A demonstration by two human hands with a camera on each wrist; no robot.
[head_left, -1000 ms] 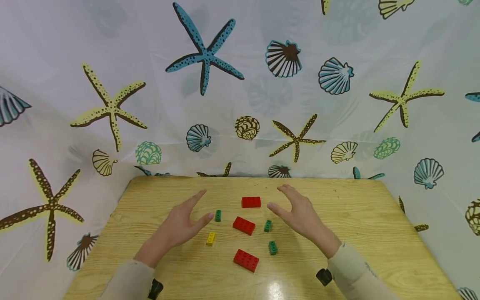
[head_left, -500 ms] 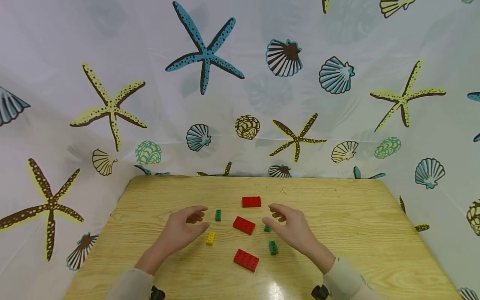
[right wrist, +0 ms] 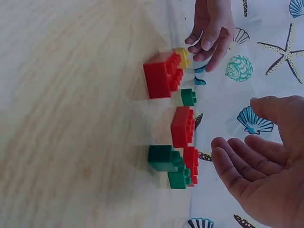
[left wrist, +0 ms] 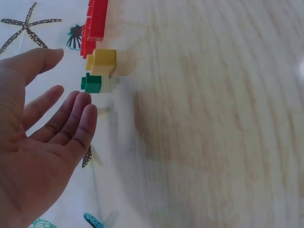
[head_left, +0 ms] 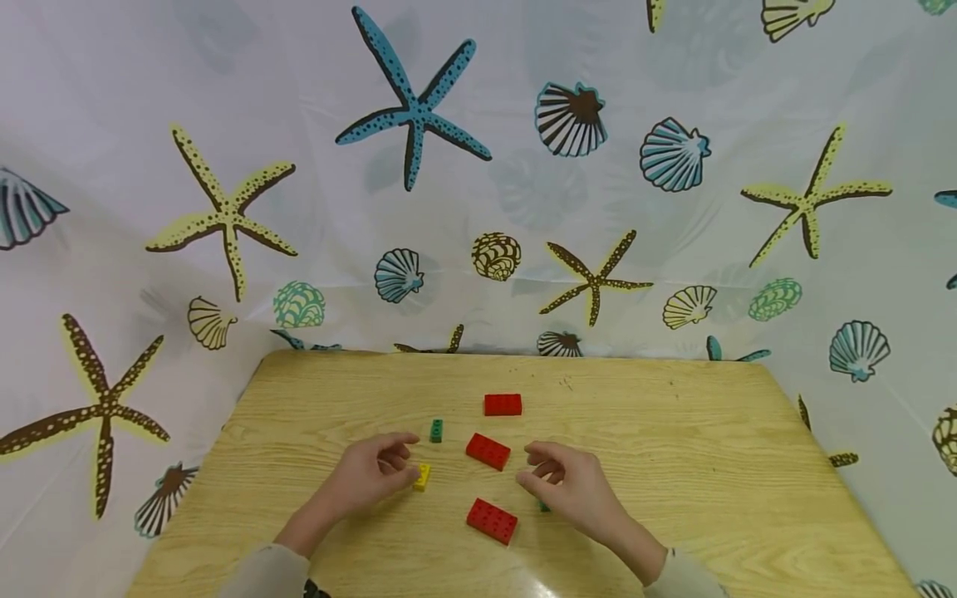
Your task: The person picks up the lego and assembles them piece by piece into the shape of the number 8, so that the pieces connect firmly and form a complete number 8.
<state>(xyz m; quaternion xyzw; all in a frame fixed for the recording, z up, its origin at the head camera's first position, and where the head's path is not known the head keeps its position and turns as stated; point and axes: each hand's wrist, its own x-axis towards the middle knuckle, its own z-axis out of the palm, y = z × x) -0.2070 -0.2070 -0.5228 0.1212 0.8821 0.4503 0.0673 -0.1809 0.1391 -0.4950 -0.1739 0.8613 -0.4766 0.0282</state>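
My left hand (head_left: 366, 475) hovers just left of a yellow brick (head_left: 423, 477), its thumb tip overlapping the brick in the head view. The left wrist view shows that hand (left wrist: 47, 133) holding nothing, fingers loosely bent. A green brick (head_left: 437, 430) lies beyond its fingertips. My right hand (head_left: 576, 490) is over a second green brick (head_left: 544, 506), partly covered by it. A third green brick (right wrist: 178, 178), hidden by the hand in the head view, shows in the right wrist view. The right hand (right wrist: 266, 166) is relaxed and bare there.
Three red bricks lie in a loose column between the hands: a far one (head_left: 503, 404), a middle one (head_left: 488, 451) and a near one (head_left: 492, 522). All rest on the wooden table (head_left: 673, 432). A curtain (head_left: 478, 183) printed with starfish and shells surrounds the back and sides.
Both hands have come lower and nearer the body, their fingers curling in from a wide spread. The right hand has also moved slightly left, covering a green brick. The bricks stay put.
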